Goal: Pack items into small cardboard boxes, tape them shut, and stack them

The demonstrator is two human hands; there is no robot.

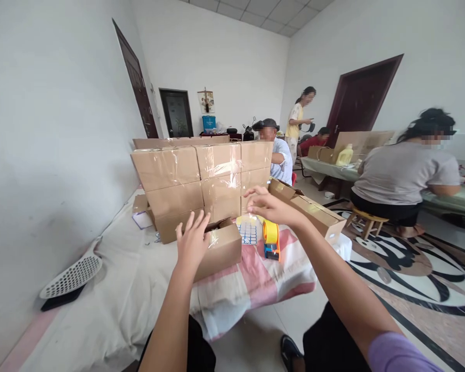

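indoors, a worker's two bare hands reached out over a table (132, 281) draped in pale cloth with pink-and-white checks, where a small brown carton (222, 248) sat near the front edge, a dark gap showing along its top. the left hand (192, 240), released and with its fingers spread, was at the carton's left end, overlapping it in view; whether the skin met the cardboard could not be told. the right hand (266, 205), also unclenched, was raised above the table with its fingers loosely bent and parted, just in front of a stack of cartons (220, 170) faced with shiny clear tape. a tape dispenser (272, 240) with a yellow roll in an orange frame stood below that hand, to the right of the small carton, and a sheet printed with blue marks (248, 231) lay between the two. more brown cartons (318, 213) lined the table's right side, while a white perforated object (73, 274) rested at far left, by the wall. behind the stack sat a person in a dark cap (282, 157); at right, a co-worker in a gray shirt (399, 165) sat on a wooden stool (366, 218) at another table, near a pale yellow bottle (344, 155), as a person in a yellow top (295, 124) stood farther back.
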